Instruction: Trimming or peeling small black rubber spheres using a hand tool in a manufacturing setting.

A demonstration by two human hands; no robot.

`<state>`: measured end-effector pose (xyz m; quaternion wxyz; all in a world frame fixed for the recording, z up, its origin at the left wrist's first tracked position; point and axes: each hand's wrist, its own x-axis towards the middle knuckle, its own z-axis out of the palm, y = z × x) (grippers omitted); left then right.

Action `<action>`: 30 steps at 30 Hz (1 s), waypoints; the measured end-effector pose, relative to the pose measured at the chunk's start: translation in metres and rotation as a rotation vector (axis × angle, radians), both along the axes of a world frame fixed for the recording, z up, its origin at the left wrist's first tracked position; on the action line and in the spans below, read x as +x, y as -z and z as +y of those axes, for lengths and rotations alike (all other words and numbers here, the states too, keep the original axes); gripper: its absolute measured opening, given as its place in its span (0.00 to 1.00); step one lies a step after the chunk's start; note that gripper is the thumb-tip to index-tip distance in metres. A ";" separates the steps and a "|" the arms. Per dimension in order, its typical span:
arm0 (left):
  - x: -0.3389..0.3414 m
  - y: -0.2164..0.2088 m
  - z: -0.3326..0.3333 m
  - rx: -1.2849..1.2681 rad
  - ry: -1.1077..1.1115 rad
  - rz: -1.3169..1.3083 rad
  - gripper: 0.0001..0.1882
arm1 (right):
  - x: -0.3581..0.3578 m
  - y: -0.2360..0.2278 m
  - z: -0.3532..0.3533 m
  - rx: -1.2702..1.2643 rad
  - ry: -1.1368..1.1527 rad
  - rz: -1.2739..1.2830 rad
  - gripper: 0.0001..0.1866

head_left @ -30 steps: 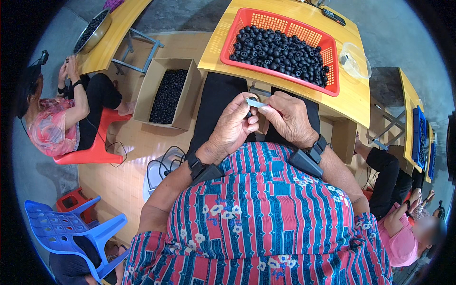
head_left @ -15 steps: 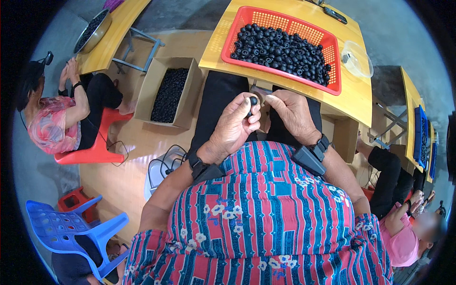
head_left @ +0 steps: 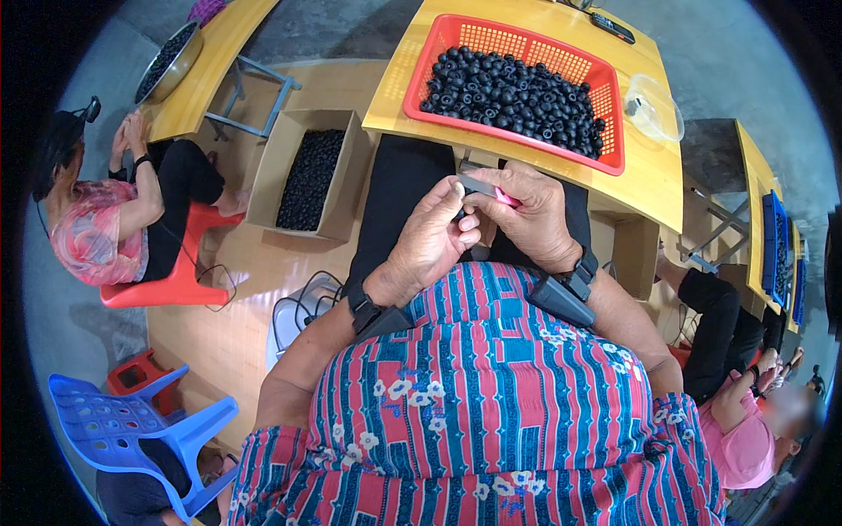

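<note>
Both hands meet above my lap, just in front of the table's near edge. Between the thumb and fingers of my left hand (head_left: 431, 230) is a small black round part (head_left: 460, 213), mostly covered by the fingers. My right hand (head_left: 539, 215) is closed around a small knife (head_left: 504, 196) with a pink handle and a grey blade. The blade points left, up against my left thumb, at the black part. On the table, a red plastic basket (head_left: 410, 101) holds many similar black round parts (head_left: 513, 92), some showing a hollow opening.
A clear plastic container (head_left: 660, 125) stands right of the basket, with a black device (head_left: 613, 27) behind it. Left of my legs is a cardboard box (head_left: 345, 188) of black parts. Co-workers sit at both sides. A blue chair (head_left: 114, 410) stands at lower left.
My right hand has moved in and up against my left hand, and the knife's pink handle and blade now show. The black part is now more hidden by the fingers.
</note>
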<state>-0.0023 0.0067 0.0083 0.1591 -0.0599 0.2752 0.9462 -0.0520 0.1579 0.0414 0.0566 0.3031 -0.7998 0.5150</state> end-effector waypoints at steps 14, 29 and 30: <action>0.000 0.015 -0.003 0.183 0.016 -0.065 0.08 | -0.004 -0.003 0.005 -0.028 0.005 0.236 0.12; -0.002 0.014 -0.011 0.212 0.093 -0.137 0.07 | -0.094 -0.026 0.046 0.347 0.288 0.144 0.11; -0.002 0.015 -0.011 0.224 0.104 -0.146 0.07 | -0.099 -0.024 0.044 0.395 0.272 0.140 0.11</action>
